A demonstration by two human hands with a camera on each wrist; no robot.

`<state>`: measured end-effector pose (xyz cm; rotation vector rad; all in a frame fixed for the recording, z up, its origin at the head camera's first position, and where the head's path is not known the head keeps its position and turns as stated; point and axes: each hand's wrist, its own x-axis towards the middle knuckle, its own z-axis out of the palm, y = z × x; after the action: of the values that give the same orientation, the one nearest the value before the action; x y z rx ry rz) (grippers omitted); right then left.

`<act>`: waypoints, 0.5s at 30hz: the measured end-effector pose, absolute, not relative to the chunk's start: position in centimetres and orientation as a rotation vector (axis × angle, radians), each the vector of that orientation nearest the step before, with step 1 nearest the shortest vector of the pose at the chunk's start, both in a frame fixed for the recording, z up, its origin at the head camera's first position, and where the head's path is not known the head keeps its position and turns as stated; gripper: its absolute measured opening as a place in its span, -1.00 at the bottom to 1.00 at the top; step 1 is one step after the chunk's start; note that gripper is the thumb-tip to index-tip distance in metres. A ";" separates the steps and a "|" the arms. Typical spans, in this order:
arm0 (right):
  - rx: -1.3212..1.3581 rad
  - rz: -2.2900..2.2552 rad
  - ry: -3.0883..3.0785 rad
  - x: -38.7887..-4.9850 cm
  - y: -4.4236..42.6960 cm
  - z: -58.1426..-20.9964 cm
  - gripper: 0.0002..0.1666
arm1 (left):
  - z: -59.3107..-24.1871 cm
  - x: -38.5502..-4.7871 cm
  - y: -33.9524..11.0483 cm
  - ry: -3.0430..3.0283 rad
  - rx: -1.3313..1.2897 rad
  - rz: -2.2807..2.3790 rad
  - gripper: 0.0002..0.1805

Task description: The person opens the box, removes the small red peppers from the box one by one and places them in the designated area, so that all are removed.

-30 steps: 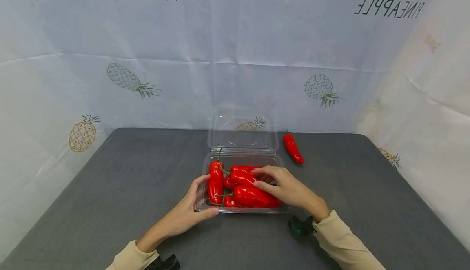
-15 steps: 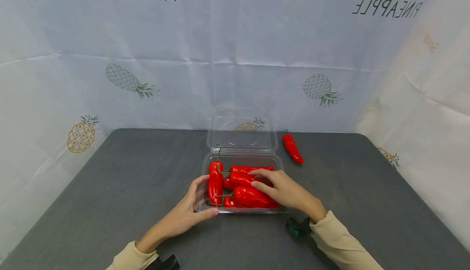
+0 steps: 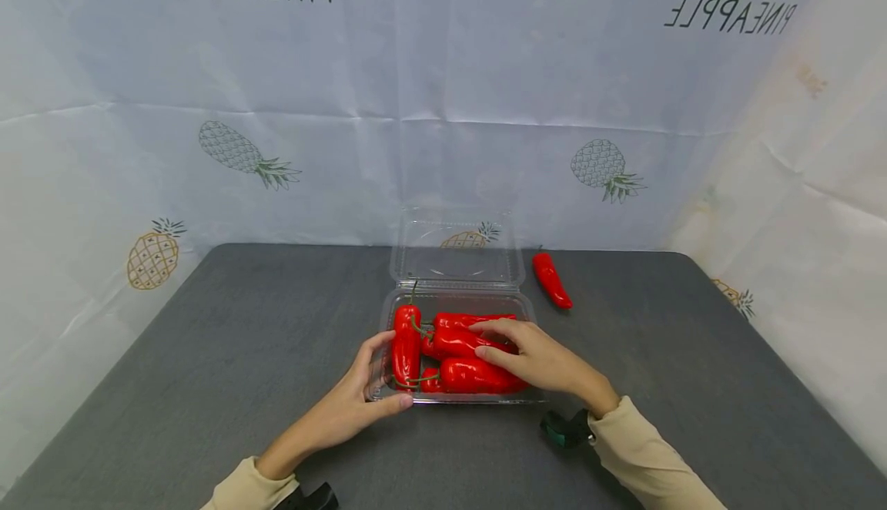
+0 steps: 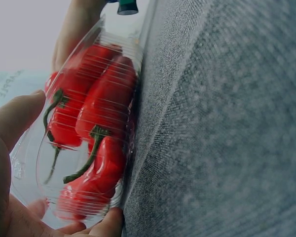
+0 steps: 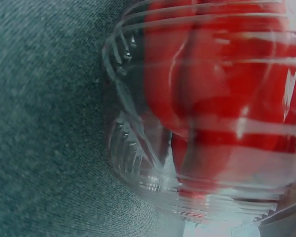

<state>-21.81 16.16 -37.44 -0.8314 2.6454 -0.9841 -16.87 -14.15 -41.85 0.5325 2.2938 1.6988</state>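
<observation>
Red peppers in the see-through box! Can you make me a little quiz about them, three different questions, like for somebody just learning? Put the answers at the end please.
1. True or false: the lid of the clear box stands open.

2. Pick one. The left hand is holding:
A) a spoon
B) the side of the clear box
C) a cup

3. Fill in the blank: one red pepper lies outside the clear box, on the grey ____.

Key:
1. True; it is tipped back, away from the person.
2. B
3. table
</observation>
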 end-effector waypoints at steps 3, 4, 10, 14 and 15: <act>-0.816 -0.986 2.631 -21.8 16.2 -37.3 -0.38 | -41.8 -16.9 -14.1 2.293 0.534 1.698 -0.05; -0.810 -0.986 2.627 -21.8 16.2 -37.2 -0.37 | -41.8 -16.9 -14.1 2.294 0.536 1.697 -0.05; -0.771 -1.001 2.616 -21.8 16.3 -36.9 -0.37 | -41.7 -16.9 -14.2 2.292 0.544 1.694 -0.05; -0.774 -1.008 2.617 -21.8 16.4 -36.8 -0.40 | -41.6 -16.9 -14.2 2.288 0.545 1.694 -0.05; -0.776 -1.009 2.616 -21.8 16.4 -36.8 -0.41 | -41.6 -16.9 -14.2 2.288 0.546 1.694 -0.05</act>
<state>-21.82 16.39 -36.83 -0.7759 2.6160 -1.0085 -16.89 -14.17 -41.63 0.5461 2.2881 1.6940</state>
